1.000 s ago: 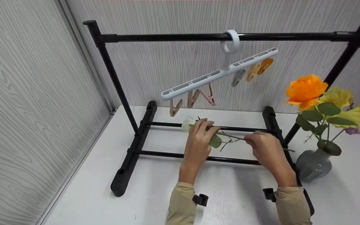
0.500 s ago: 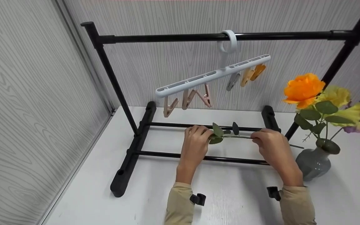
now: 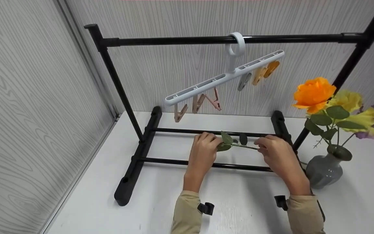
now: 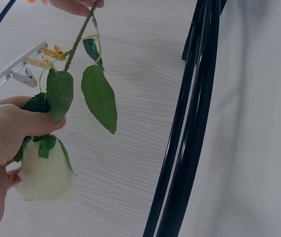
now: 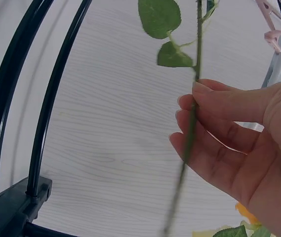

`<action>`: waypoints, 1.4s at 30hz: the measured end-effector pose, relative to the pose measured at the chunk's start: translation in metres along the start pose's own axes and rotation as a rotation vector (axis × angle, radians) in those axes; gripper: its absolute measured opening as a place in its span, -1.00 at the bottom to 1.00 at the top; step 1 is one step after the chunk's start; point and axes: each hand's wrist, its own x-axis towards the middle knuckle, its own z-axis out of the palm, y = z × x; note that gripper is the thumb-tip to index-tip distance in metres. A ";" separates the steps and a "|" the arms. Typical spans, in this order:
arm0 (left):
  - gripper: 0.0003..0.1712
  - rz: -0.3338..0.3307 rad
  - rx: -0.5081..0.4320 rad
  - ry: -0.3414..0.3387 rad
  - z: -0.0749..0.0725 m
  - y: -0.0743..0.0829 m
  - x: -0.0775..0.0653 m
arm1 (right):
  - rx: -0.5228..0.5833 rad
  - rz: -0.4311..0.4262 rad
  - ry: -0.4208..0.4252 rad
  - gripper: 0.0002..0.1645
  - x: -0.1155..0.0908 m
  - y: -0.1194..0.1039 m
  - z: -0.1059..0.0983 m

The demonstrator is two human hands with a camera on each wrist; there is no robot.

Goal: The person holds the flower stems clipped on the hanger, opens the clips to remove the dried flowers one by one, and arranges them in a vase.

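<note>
Between my two hands lies an artificial white rose, its green stem running roughly level in the head view. My left hand pinches the stem just under the bloom, which it hides from the head camera. Green leaves stick out beyond the left thumb. Further down the stem, my right hand pinches the bare green stem between thumb and fingers, and the stem's end trails past the palm. Both hands are over the rack's lower bars.
A black rack stands around the hands. From its top bar hangs a pale blue hanger with several clothespins. At right is a grey vase with an orange flower, yellow flowers and a purple one.
The left hand has turned so the bloom is hidden and the leaves show beyond it. The right hand moved out rightward, then back left along the stem. The hanger swings slightly.
</note>
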 end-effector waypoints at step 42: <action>-0.42 -0.247 -0.748 -0.157 -0.029 -0.002 0.006 | -0.143 -0.159 0.321 -0.73 -0.017 0.020 -0.037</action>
